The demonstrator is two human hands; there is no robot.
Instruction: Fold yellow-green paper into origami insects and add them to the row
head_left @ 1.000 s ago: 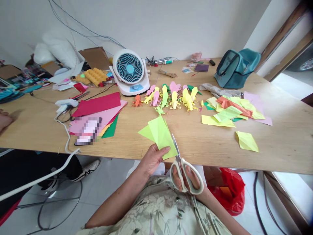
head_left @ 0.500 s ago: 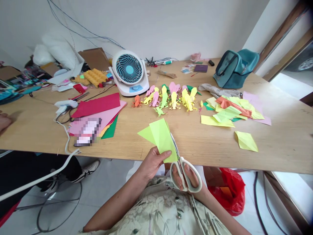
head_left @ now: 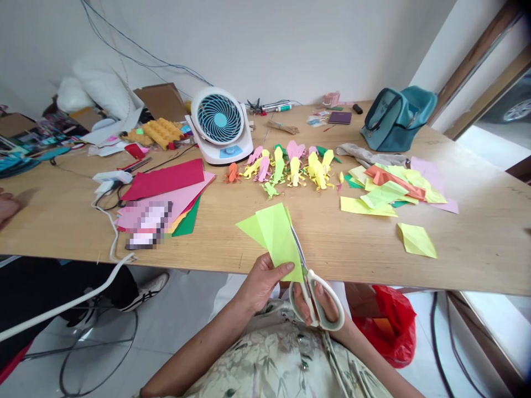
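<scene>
Holding green, likely light, crease-prone paper (head_left: 277, 235) in left hand (head_left: 264, 283), scissors (head_left: 311, 277) in right hand (head_left: 328, 305), in front of fan (head_left: 219, 120); pinch lower end.

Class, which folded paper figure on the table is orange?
The leftmost paper figure, just in front of the fan; the others are pink, yellow or green.

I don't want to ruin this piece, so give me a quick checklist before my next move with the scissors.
1. Left hand gripping the green paper: ok.
2. Right hand in the handle loops of the scissors: ok.
3. Paper between the blades: cannot tell; they lie along its right edge.
4. Left thumb safely clear: not ok, it looks close to the blades.
5. Folded paper figures clear of the blades: ok, they're farther back.
</scene>
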